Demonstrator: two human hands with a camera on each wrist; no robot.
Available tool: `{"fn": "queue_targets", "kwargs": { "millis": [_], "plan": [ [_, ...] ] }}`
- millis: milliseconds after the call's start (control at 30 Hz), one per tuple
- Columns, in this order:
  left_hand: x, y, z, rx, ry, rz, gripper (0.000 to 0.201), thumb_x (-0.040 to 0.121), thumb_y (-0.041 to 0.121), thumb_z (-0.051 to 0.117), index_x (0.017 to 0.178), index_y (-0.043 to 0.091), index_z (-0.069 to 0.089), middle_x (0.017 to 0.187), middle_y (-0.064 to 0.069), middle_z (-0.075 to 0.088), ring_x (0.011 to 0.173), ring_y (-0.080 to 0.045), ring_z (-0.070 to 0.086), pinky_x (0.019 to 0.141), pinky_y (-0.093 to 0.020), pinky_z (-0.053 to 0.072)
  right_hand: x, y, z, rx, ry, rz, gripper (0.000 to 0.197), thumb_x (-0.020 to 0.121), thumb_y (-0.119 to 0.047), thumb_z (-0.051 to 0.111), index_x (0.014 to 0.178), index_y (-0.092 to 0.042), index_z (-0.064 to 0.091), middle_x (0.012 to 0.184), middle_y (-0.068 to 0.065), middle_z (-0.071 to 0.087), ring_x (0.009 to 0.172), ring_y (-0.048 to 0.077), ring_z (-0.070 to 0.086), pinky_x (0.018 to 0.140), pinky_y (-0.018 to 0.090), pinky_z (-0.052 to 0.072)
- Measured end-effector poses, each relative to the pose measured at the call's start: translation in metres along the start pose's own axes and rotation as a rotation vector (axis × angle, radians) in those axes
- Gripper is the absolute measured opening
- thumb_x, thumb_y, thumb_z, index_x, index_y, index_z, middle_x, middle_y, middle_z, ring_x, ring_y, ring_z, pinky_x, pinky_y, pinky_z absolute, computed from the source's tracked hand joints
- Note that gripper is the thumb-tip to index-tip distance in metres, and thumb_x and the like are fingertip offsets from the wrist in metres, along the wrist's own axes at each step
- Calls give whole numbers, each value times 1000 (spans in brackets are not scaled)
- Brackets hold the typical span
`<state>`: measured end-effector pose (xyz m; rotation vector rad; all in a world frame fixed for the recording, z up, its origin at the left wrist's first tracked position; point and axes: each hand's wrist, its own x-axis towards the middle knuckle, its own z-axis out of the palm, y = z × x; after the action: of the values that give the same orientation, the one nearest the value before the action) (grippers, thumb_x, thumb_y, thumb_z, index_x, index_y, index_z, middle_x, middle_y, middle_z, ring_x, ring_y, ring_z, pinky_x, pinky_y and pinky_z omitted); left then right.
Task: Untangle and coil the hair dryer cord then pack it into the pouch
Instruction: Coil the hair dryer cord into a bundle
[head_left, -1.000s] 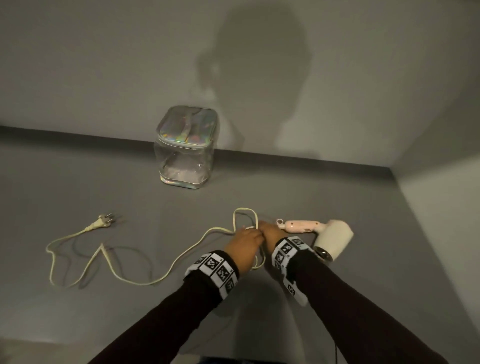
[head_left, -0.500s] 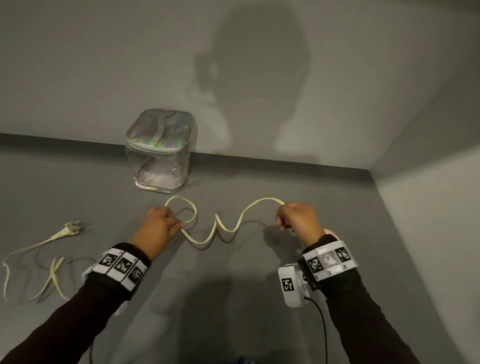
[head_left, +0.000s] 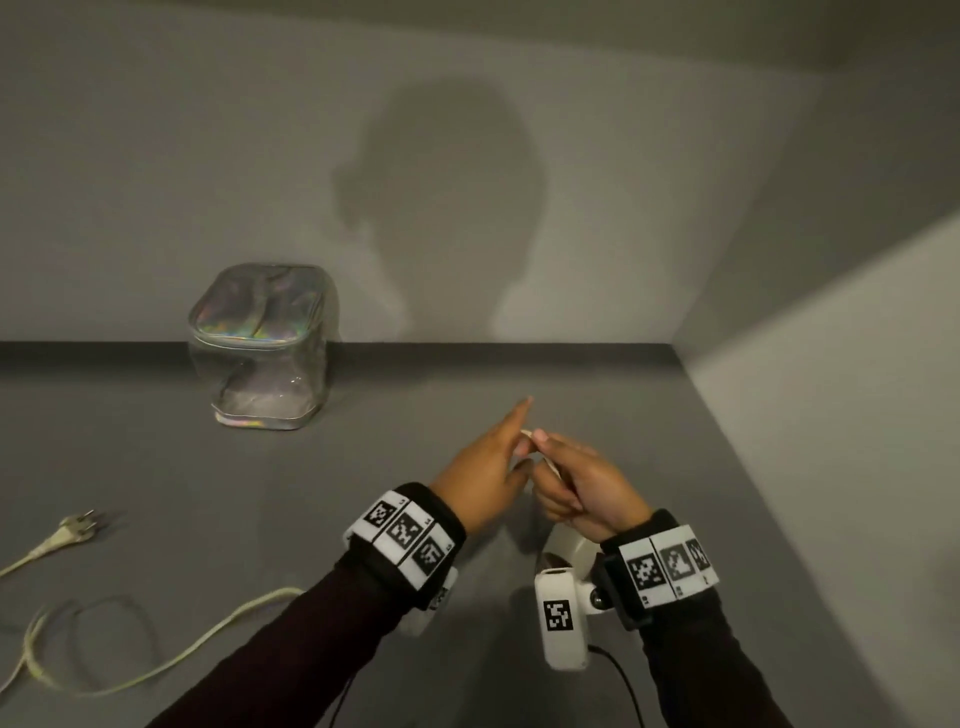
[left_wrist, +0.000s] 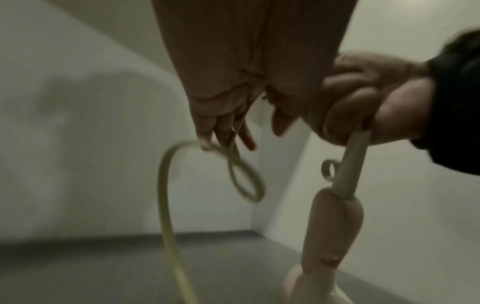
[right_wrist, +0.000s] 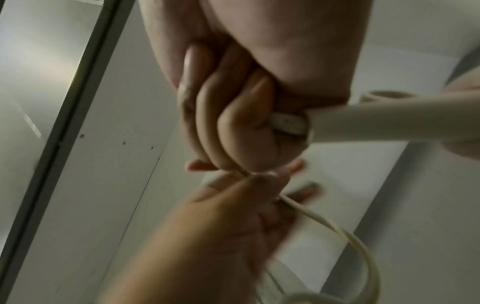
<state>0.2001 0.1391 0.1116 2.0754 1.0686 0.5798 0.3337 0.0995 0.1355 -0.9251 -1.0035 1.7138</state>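
Observation:
My hands meet above the grey table (head_left: 363, 519). My right hand (head_left: 582, 483) is curled round the thick dryer end of the cream cord (left_wrist: 350, 164). The pink hair dryer (left_wrist: 332, 232) hangs below it, mostly hidden in the head view. My left hand (head_left: 488, 467) pinches the thin cord (right_wrist: 337, 226) against the right fist, index finger stretched forward. A small loop of cord (left_wrist: 244, 181) dangles from the left fingers. The remaining cord (head_left: 156, 670) trails left over the table to the plug (head_left: 72, 530). The clear pouch (head_left: 265, 348) with a holographic lid stands zipped by the back wall.
Walls close the table at the back and right, meeting in a corner (head_left: 675, 348). A black cable (head_left: 618, 680) runs from the wrist camera below my right hand.
My hands, half a second ago spread apart with the cord stretched between them, have come together. A second ago the dryer lay on the table; now it hangs from my right hand.

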Motion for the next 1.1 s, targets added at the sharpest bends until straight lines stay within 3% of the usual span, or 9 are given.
{"fn": "queue_targets", "kwargs": {
  "millis": [67, 167, 300, 400, 600, 700, 833, 967, 1100],
  "plan": [
    [1, -8, 15, -111, 18, -80, 46, 92, 14, 43, 137, 15, 30, 102, -17, 64, 92, -27, 62, 85, -28, 47, -5, 0, -5, 186, 54, -88, 30, 91, -30, 33, 80, -12, 55, 31, -6, 36, 25, 4, 23, 32, 14, 21],
    [-29, -30, 38, -155, -175, -116, 27, 95, 24, 39, 116, 22, 55, 69, -10, 61, 65, -26, 60, 64, -24, 44, -8, -1, -23, 516, 156, -249, 23, 89, -27, 37, 79, -14, 54, 44, -3, 47, 30, 5, 35, 33, 17, 32],
    [-84, -47, 22, 1, -210, 63, 37, 86, 60, 31, 105, 44, 58, 91, 15, 70, 80, 6, 60, 79, -19, 49, -12, -4, -36, 671, 244, -324, 12, 77, -20, 55, 83, -14, 64, 61, 0, 59, 43, 8, 48, 43, 18, 44],
    [-99, -52, -18, 260, -98, 338, 36, 92, 52, 27, 108, 37, 55, 87, 14, 71, 75, 2, 54, 70, -13, 41, -14, -3, -30, 613, 260, -283, 26, 84, -19, 40, 94, -10, 62, 67, 2, 67, 54, 12, 61, 53, 21, 53],
    [-60, -3, -62, 335, -36, 550, 29, 91, 48, 31, 95, 35, 56, 73, 14, 48, 70, 0, 35, 67, -13, 25, -2, 20, 13, 273, 110, -102, 29, 95, -18, 29, 112, -9, 51, 84, 8, 74, 80, 22, 71, 70, 30, 59],
    [-22, 7, -59, 119, 39, 371, 29, 78, 47, 52, 95, 29, 66, 65, 19, 46, 70, -1, 45, 70, -16, 37, -3, 28, 28, 172, 48, -57, 34, 95, -22, 27, 103, -7, 56, 68, 6, 71, 52, 16, 65, 50, 23, 54],
    [6, -8, -60, -250, 68, 41, 13, 65, 26, 77, 77, 26, 74, 62, 21, 69, 72, 5, 62, 78, -18, 49, -6, 22, 22, 272, -11, -43, 35, 93, -31, 29, 98, -8, 54, 44, -2, 44, 32, 5, 29, 35, 16, 23],
    [8, -30, -87, -286, 120, 32, 16, 68, 7, 74, 76, 20, 73, 57, 30, 66, 65, 11, 61, 68, -3, 45, -10, 9, 9, 62, -34, 75, 28, 91, -25, 36, 84, -6, 56, 42, -7, 33, 32, 2, 22, 38, 17, 14],
    [6, -60, -120, -209, 165, 28, 27, 74, 2, 67, 73, 29, 68, 62, 36, 65, 68, 15, 60, 69, 1, 41, -11, 9, 8, 177, -123, 54, 24, 82, -34, 55, 69, -14, 50, 42, -11, 33, 33, 5, 15, 36, 16, 16]
  ]
}}
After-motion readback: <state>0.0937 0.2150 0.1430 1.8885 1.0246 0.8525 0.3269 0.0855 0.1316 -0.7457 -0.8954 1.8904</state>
